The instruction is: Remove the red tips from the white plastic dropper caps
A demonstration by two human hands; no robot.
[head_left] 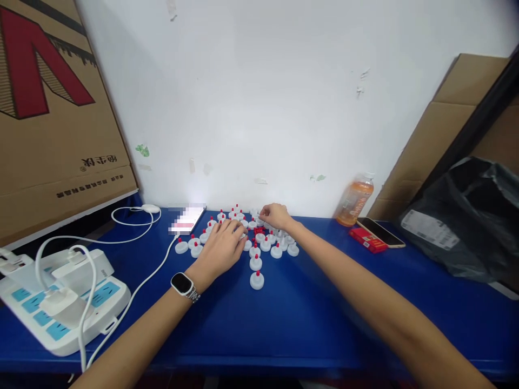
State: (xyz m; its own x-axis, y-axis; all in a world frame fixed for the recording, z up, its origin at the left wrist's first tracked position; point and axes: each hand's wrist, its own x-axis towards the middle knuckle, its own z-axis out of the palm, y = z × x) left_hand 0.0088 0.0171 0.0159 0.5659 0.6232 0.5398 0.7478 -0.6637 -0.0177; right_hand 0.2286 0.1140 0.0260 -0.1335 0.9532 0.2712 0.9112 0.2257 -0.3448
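Power strip (60,302): near left on blue worktop (308,319)
Left hand (221,248): flat, grip loose on white caps (257,280)
Right hand (275,216): fingers curled at far caps, hold unclear

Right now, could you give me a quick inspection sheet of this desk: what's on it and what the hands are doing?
Surface: blue table, against a white wall.
Job's things: white caps with red tips clustered at centre; loose small red pieces among them.
Clutter: orange drink bottle, phone on a red box, black plastic bag, second phone.
Hands: left hand resting on the caps, watch on wrist; right hand pinching among the caps; held item too small to tell.
Cables: white power strip with plugged chargers, white cable.
Surroundings: cardboard boxes both sides.
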